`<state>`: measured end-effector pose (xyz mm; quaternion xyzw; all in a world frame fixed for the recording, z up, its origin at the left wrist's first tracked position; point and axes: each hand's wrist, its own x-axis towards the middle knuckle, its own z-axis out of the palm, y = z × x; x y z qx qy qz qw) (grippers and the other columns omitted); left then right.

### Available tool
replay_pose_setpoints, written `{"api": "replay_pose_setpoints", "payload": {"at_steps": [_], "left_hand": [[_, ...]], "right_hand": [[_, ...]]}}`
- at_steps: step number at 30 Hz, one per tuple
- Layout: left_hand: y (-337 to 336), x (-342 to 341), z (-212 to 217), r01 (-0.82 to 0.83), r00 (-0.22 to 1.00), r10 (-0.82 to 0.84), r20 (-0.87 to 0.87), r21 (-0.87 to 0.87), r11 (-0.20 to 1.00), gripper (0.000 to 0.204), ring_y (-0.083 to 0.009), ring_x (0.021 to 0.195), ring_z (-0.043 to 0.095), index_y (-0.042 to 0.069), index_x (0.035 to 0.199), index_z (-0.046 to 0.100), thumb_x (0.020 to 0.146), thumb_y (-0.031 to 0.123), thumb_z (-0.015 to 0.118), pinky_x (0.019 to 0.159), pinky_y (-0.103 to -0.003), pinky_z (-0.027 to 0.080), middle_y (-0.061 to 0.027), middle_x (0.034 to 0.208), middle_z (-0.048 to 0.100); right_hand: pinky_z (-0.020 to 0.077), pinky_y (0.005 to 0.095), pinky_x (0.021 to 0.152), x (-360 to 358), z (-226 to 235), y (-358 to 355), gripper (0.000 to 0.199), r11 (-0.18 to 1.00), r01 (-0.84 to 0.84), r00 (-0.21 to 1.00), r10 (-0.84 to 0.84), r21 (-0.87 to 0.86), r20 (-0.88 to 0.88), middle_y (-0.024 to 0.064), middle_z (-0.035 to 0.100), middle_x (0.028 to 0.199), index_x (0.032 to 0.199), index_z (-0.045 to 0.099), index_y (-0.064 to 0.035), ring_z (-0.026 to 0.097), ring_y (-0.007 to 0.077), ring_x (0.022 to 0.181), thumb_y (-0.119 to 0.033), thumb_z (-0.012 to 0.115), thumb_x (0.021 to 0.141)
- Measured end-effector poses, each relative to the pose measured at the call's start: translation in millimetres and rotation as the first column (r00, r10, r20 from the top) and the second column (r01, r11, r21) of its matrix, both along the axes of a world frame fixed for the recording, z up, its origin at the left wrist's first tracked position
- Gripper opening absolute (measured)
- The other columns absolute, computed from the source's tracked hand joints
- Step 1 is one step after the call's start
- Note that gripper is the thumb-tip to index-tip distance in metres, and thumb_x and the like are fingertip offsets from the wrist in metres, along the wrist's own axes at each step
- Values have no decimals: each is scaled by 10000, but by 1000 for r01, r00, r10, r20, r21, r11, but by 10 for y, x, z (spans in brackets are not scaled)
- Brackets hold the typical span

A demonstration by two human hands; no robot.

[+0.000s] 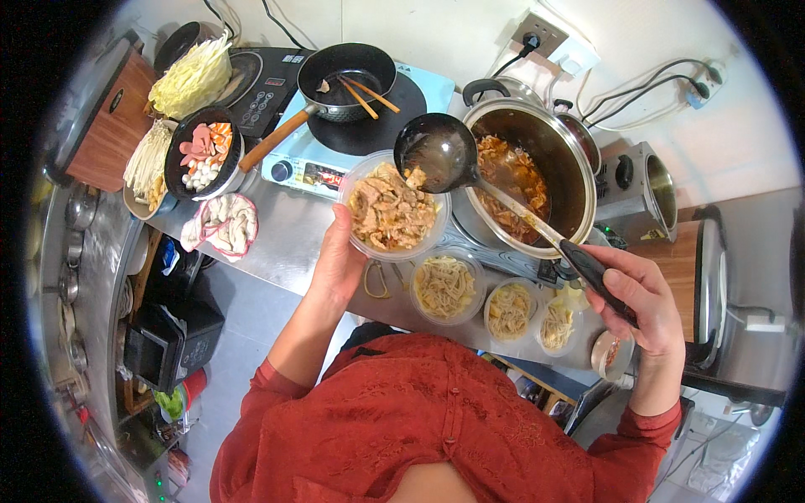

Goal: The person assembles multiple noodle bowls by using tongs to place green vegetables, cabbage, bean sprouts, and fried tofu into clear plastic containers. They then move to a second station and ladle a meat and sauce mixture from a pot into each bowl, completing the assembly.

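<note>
My left hand (338, 261) is closed around the side of a clear plastic bowl (355, 178) heaped with cooked meat pieces (392, 208). In my right hand (635, 295) is the black handle of a ladle (435, 152). Its dark bowl is tilted over the right rim of the plastic bowl, with a little food at its lip. The ladle's shaft crosses a large steel pot (584, 197) that contains brown stew with meat (513, 178). Below the pot stand several clear tubs, among them a large tub of pale noodle-like strips (449, 287) and a smaller one (509, 310).
A small black pan (347, 82) with chopsticks sits on a light-blue induction cooker (289, 151). Further left are a cabbage (193, 80), enoki mushrooms (149, 159), a bowl of sliced sausage (199, 144) and a cloth (225, 226). Cords hang from the wall sockets (541, 38).
</note>
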<state>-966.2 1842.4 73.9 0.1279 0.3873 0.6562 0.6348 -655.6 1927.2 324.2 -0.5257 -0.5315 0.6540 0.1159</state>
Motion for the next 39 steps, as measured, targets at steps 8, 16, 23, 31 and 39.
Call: {"api": "replay_pose_setpoints", "payload": {"at_steps": [8,16,23,31,39], "left_hand": [[1,28,61,13,999,-12,30,-49,999,1098,-271,1495,335,137,1606,267,801,834,540,1209,-504,270,-96,1619,364],[-1,38,59,-22,999,23,48,-12,1000,1036,-262,1472,370,107,1588,292,847,787,539,1194,-482,298,-96,1598,392],[-27,62,1,-68,997,68,30,-6,998,955,-249,1483,354,93,1588,291,908,719,533,1207,-464,293,-84,1603,388],[42,74,-33,-51,999,52,-15,50,997,974,-263,1515,302,155,1619,227,900,774,449,1229,-477,266,-66,1642,326],[59,173,80,-29,998,30,-48,13,999,1001,-264,1509,314,155,1619,216,884,794,445,1223,-483,283,-65,1639,329]], "right_hand": [[536,336,820,-288,-357,-212,483,813,-357,929,256,460,268,100,682,1003,1426,513,20,656,211,881,-64,628,964],[513,422,693,-274,-492,-391,573,422,-573,817,226,702,531,194,610,953,1444,491,4,625,384,791,-14,651,894],[538,403,780,-116,-455,-449,531,387,-466,884,176,795,433,228,646,1048,1448,486,9,666,386,864,-40,617,935],[533,415,826,486,-451,223,420,836,-312,792,-33,451,610,273,700,1012,1367,590,-28,710,362,912,-143,554,965],[538,502,877,655,-961,693,407,680,-575,569,-65,454,820,282,692,1017,1301,649,-71,674,440,968,-217,556,933]]}}
